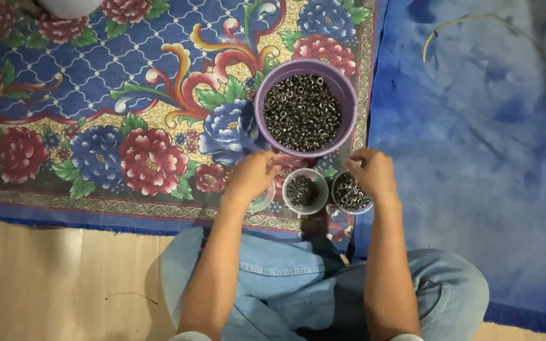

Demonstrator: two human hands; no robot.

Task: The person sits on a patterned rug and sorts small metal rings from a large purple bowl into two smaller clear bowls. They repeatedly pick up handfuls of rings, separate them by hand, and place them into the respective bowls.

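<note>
Eyelets in two small cups point(304, 191), mid-sorting I'd guess; left hand point(252, 177) and right hand point(371, 173) hover curled, grip unclear; next needs careful pinching.

The purple bowl point(304, 112) of small metal rings sits at the right edge of the floral rug point(96, 95) and blocks the way straight ahead of both hands. Two small cups point(305, 191) point(351, 192), also filled with rings, stand side by side just below it near the rug's lower edge, leaving only narrow gaps between the three. The left hand point(252, 177) and the right hand point(371, 173) flank the cups. Left of the bowl the rug lies open across its middle. To the right, the blue mat point(475, 158) is open apart from a thin yellow cord point(450, 28) near its top edge.
</note>
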